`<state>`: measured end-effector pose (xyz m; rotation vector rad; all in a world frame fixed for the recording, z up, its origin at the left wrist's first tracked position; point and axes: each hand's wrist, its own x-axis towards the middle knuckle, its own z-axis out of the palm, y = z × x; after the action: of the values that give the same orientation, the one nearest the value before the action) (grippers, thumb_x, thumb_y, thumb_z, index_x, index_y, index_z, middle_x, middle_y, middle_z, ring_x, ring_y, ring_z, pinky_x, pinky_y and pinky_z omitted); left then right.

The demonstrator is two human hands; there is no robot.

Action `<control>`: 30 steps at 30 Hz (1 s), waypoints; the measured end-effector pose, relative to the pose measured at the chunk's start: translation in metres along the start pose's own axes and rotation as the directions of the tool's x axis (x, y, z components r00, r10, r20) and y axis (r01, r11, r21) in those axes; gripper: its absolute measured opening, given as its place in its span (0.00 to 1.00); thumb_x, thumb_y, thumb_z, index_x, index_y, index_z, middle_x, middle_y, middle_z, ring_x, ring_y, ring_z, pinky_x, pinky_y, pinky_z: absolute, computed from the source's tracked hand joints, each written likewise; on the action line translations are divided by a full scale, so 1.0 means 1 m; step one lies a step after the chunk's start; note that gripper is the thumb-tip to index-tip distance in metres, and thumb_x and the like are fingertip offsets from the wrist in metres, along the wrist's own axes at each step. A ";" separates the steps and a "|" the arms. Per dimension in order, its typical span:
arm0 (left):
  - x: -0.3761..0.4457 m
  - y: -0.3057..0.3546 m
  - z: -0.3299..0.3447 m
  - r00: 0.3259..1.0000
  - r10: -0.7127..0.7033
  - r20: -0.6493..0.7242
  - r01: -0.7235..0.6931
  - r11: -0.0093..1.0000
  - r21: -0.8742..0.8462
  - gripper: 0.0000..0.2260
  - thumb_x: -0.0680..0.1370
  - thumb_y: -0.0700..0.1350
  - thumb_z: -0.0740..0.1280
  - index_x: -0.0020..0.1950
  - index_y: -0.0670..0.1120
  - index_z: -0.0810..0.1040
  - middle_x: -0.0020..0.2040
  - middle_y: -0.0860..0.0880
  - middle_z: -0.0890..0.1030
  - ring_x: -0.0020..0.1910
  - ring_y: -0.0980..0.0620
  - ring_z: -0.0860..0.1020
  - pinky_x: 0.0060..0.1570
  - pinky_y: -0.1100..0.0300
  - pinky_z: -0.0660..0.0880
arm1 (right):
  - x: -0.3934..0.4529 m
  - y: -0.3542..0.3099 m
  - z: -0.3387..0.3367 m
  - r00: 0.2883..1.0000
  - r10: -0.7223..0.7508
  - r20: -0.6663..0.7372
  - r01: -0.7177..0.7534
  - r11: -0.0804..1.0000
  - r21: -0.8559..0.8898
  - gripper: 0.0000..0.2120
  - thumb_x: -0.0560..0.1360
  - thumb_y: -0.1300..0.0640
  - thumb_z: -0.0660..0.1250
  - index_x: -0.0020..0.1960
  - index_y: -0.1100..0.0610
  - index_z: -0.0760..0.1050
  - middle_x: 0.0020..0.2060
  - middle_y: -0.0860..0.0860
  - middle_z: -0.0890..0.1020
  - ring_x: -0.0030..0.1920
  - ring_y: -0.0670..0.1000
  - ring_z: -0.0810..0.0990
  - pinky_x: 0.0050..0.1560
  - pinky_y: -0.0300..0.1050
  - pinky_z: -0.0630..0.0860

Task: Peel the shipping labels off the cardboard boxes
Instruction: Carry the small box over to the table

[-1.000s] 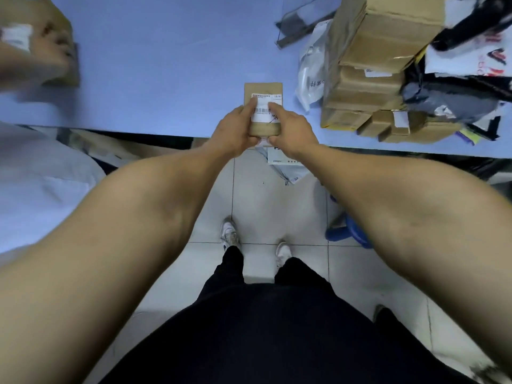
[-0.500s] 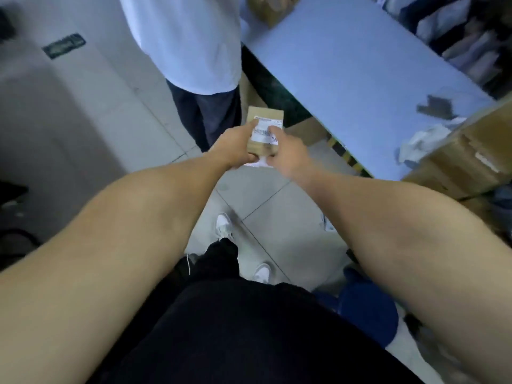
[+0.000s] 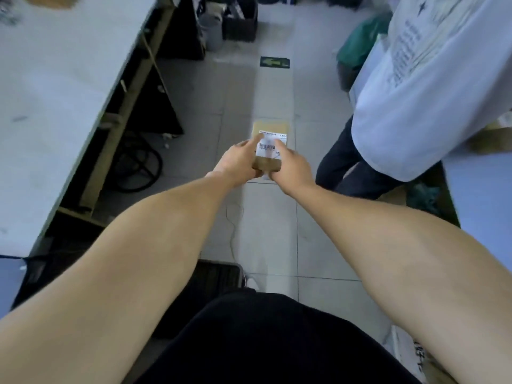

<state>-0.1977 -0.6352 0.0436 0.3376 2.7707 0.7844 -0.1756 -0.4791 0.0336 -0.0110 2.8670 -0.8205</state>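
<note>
A small cardboard box (image 3: 273, 126) hangs in front of me over the tiled floor, held between both hands. A white shipping label (image 3: 268, 145) with a barcode covers its top face. My left hand (image 3: 238, 161) grips the box's left side, its thumb lying on the label's left edge. My right hand (image 3: 291, 165) grips the right side, with its thumb on the middle of the label. The box's underside is hidden.
A long grey table (image 3: 50, 87) runs along the left, with dark cables (image 3: 138, 164) beneath it. A person in a white shirt (image 3: 432, 79) stands close on the right. A black bin (image 3: 239, 19) stands far ahead. A green arrow sign (image 3: 275, 62) marks the floor.
I have turned away from the table with the stacked boxes and now face down an aisle. Both hands keep the same grip on the small box.
</note>
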 end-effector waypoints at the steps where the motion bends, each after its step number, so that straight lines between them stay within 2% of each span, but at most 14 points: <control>1: 0.006 -0.003 -0.006 1.000 -0.005 -0.018 0.005 1.000 -0.002 0.40 0.72 0.43 0.74 0.79 0.52 0.57 0.66 0.44 0.75 0.60 0.42 0.76 0.52 0.59 0.70 | 0.010 -0.004 -0.002 1.000 -0.021 -0.007 0.021 1.000 -0.004 0.33 0.70 0.57 0.67 0.73 0.45 0.60 0.53 0.54 0.79 0.50 0.58 0.78 0.43 0.45 0.69; 6: 0.037 -0.018 -0.029 0.994 -0.069 -0.083 0.064 0.996 -0.060 0.38 0.71 0.43 0.74 0.76 0.54 0.60 0.62 0.46 0.77 0.57 0.42 0.77 0.54 0.53 0.76 | 0.060 -0.023 -0.015 0.995 -0.096 0.002 0.096 0.995 -0.006 0.31 0.69 0.59 0.67 0.70 0.46 0.64 0.51 0.55 0.80 0.50 0.59 0.78 0.45 0.47 0.74; 11: 0.092 -0.039 -0.046 0.988 -0.112 -0.108 0.100 0.989 -0.107 0.37 0.70 0.43 0.73 0.76 0.55 0.61 0.62 0.47 0.77 0.55 0.44 0.77 0.52 0.54 0.74 | 0.123 -0.033 -0.023 0.992 -0.115 0.047 0.115 0.993 -0.007 0.32 0.71 0.58 0.69 0.73 0.48 0.63 0.58 0.56 0.79 0.57 0.60 0.76 0.53 0.50 0.75; 18: 0.213 -0.074 -0.072 0.973 -0.178 -0.145 0.166 0.982 -0.094 0.35 0.71 0.44 0.72 0.75 0.53 0.61 0.61 0.46 0.77 0.55 0.43 0.77 0.47 0.57 0.71 | 0.264 -0.037 -0.032 0.980 -0.154 0.123 0.155 0.988 0.007 0.34 0.72 0.57 0.70 0.74 0.46 0.62 0.60 0.55 0.77 0.58 0.59 0.76 0.54 0.49 0.75; 26: 0.335 -0.126 -0.124 0.952 -0.260 -0.162 0.246 0.964 -0.104 0.39 0.72 0.44 0.74 0.79 0.50 0.58 0.67 0.45 0.74 0.61 0.43 0.76 0.53 0.58 0.71 | 0.419 -0.071 -0.032 0.959 -0.202 0.198 0.207 0.978 -0.004 0.34 0.71 0.57 0.69 0.74 0.44 0.62 0.60 0.54 0.77 0.58 0.58 0.76 0.54 0.47 0.75; 30: 0.409 -0.178 -0.159 0.945 -0.292 -0.149 0.278 0.954 -0.109 0.39 0.73 0.44 0.74 0.79 0.51 0.57 0.68 0.46 0.74 0.61 0.43 0.76 0.55 0.57 0.72 | 0.514 -0.100 -0.016 0.955 -0.201 0.220 0.205 0.979 0.003 0.35 0.71 0.57 0.69 0.75 0.45 0.60 0.62 0.54 0.77 0.59 0.58 0.76 0.55 0.48 0.76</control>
<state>-0.6577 -0.7425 0.0107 -0.1509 2.8311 0.8880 -0.6895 -0.5813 0.0220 -0.3809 2.6941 -0.7715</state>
